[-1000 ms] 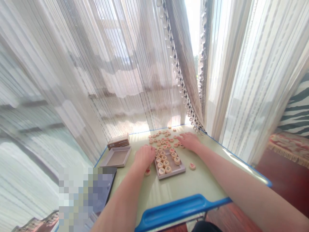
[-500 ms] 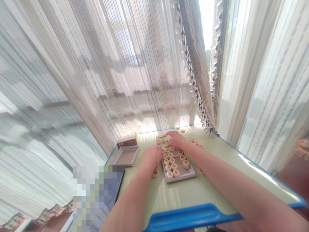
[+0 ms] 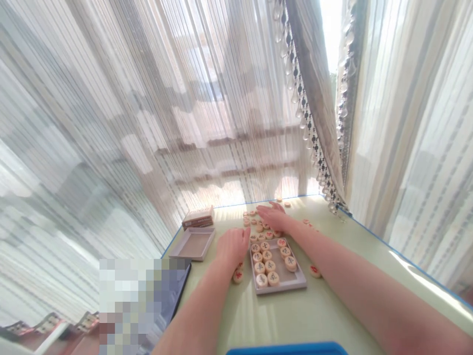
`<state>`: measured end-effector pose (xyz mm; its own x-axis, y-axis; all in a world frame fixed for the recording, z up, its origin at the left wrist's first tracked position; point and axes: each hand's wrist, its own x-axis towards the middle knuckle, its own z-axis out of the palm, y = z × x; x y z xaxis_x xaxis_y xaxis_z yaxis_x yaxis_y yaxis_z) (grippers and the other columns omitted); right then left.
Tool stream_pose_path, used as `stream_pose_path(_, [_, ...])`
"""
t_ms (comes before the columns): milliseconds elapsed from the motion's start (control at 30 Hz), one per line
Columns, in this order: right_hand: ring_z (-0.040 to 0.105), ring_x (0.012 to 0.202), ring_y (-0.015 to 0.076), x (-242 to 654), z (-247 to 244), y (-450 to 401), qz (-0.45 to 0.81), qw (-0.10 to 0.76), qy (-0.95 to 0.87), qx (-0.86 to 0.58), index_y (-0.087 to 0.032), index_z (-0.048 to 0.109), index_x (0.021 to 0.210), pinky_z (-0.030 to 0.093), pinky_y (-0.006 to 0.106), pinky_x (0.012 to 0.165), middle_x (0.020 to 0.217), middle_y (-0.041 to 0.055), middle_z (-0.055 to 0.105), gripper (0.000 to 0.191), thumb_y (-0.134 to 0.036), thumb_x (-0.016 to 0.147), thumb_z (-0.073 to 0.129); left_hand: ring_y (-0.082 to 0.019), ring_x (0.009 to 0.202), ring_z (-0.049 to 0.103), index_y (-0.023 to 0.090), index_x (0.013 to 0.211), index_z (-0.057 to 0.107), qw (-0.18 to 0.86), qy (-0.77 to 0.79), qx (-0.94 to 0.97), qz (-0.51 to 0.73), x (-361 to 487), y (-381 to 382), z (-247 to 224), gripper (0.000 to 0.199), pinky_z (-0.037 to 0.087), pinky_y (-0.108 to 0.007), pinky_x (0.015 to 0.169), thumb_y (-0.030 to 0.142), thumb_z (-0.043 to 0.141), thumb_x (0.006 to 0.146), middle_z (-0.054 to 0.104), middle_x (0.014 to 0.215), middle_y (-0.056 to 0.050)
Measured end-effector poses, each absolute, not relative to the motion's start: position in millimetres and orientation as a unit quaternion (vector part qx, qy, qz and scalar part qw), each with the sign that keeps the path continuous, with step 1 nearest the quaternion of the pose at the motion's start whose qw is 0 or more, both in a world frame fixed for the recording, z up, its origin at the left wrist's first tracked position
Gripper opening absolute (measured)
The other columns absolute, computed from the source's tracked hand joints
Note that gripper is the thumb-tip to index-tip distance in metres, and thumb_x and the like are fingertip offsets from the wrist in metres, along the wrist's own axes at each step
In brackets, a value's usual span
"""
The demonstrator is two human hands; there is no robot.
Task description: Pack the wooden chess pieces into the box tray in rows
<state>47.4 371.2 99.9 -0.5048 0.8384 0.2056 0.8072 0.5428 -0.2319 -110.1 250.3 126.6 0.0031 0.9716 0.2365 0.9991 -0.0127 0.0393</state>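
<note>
A shallow box tray [image 3: 280, 288] holds several round xiangqi pieces [image 3: 270, 266] with black characters, in rows along its left side. On its right side are a few more, one marked in red. My left hand [image 3: 232, 244] rests at the tray's left edge with curled fingers; whatever is in them is hidden. Beside its wrist lie red-marked pieces [image 3: 238, 276]. My right hand [image 3: 272, 217] reaches past the tray's far edge, fingers stretched out over loose xiangqi pieces [image 3: 260, 228] on the table. Its palm side is hidden.
At the left stand a second shallow tray [image 3: 195, 242] and a closed cardboard box [image 3: 198, 216]. A dark flat object [image 3: 181, 281] lies at the table's left edge. More pieces lie right of my forearm and at the far edge. Curtains [image 3: 314, 98] hang behind the light green table [image 3: 332, 301].
The view has shifted slightly, so the tray sits lower and further right. My right hand has spread its fingers over the loose pieces. My left hand stays beside the tray.
</note>
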Motion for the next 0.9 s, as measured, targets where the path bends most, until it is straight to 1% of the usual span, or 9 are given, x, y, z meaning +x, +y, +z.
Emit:
stream_pose_path(100, [0.02,0.129,0.029,47.2,99.6,370.1,0.065,0.142,-0.867,-0.472,-0.026,0.043,0.129,0.014,0.048,0.103,0.137,0.0005,0.037,0.05,-0.041,0.089,0.016,-0.02,0.076,0.06,0.017,0.077,0.064,0.065,-0.702,-0.701,-0.102,-108.1,250.3,126.1,0.069,0.041,-0.03,0.067,0.051,0.004,0.087,0.066,0.082,-0.01])
stream_pose_path(200, [0.028,0.124,0.0285,48.7,98.3,368.1,0.04,0.174,-0.86,-0.477,-0.023,0.045,0.127,0.018,0.045,0.102,0.136,0.0042,0.039,0.049,-0.04,0.089,0.019,-0.019,0.076,0.06,0.017,0.076,0.064,0.06,-0.707,-0.698,-0.098,-105.8,250.9,126.6,0.069,0.041,-0.029,0.068,0.051,0.005,0.087,0.066,0.082,-0.01])
stream_pose_path(267, [0.031,0.122,0.0273,49.9,98.2,367.5,0.018,0.186,-0.862,-0.471,-0.021,0.046,0.126,0.02,0.043,0.101,0.135,0.0054,0.04,0.047,-0.038,0.089,0.022,-0.019,0.076,0.059,0.017,0.075,0.064,0.057,-0.708,-0.697,-0.098,-105.2,251.4,127.0,0.07,0.041,-0.028,0.068,0.052,0.005,0.087,0.066,0.081,-0.01])
stream_pose_path(400, [0.032,0.12,0.0268,51.2,100.9,367.9,0.03,0.165,-0.874,-0.456,-0.028,0.053,0.118,0.022,0.043,0.099,0.133,0.0005,0.042,0.04,-0.038,0.085,0.032,-0.019,0.075,0.059,0.017,0.073,0.064,0.06,-0.702,-0.702,-0.101,-105.3,251.7,128.1,0.07,0.041,-0.028,0.066,0.053,0.005,0.086,0.066,0.08,-0.009])
stream_pose_path(467, [0.037,0.116,0.0243,51.7,102.5,367.7,0.033,0.175,-0.871,-0.458,-0.026,0.058,0.11,0.025,0.038,0.098,0.125,0.0021,0.051,0.036,-0.037,0.083,0.036,-0.019,0.076,0.059,0.018,0.073,0.064,0.062,-0.699,-0.706,-0.097,-105.2,251.1,129.4,0.069,0.04,-0.028,0.066,0.052,0.005,0.087,0.066,0.08,-0.009])
stream_pose_path(533, [0.043,0.11,0.0219,52.7,103.6,367.3,0.035,0.192,-0.856,-0.48,-0.022,0.061,0.104,0.031,0.032,0.093,0.112,0.0058,0.059,0.034,-0.034,0.082,0.039,-0.018,0.076,0.059,0.018,0.073,0.064,0.06,-0.698,-0.708,-0.092,-105.0,250.1,131.1,0.068,0.04,-0.028,0.068,0.051,0.005,0.087,0.066,0.08,-0.01])
stream_pose_path(633, [0.052,0.097,0.021,55.2,104.6,367.3,0.039,0.204,-0.827,-0.523,-0.019,0.063,0.098,0.037,0.029,0.082,0.097,0.0079,0.064,0.031,-0.03,0.08,0.04,-0.019,0.077,0.059,0.017,0.074,0.064,0.049,-0.699,-0.709,-0.084,-104.7,248.2,133.3,0.068,0.041,-0.029,0.068,0.051,0.006,0.087,0.065,0.081,-0.01])
stream_pose_path(733, [0.053,0.094,0.0207,57.0,105.6,368.3,0.048,0.212,-0.813,-0.541,-0.02,0.065,0.091,0.039,0.027,0.078,0.094,0.0061,0.065,0.028,-0.03,0.076,0.044,-0.019,0.077,0.059,0.018,0.077,0.064,0.045,-0.698,-0.71,-0.084,-104.4,247.1,133.8,0.068,0.041,-0.029,0.067,0.051,0.006,0.087,0.065,0.082,-0.01])
stream_pose_path(900, [0.054,0.092,0.0215,56.9,107.0,368.8,0.055,0.216,-0.798,-0.56,-0.021,0.067,0.092,0.039,0.029,0.075,0.091,0.0059,0.066,0.031,-0.028,0.076,0.041,-0.021,0.079,0.059,0.019,0.078,0.066,0.049,-0.689,-0.717,-0.094,-103.4,247.7,131.9,0.069,0.042,-0.031,0.069,0.05,0.004,0.087,0.065,0.083,-0.012])
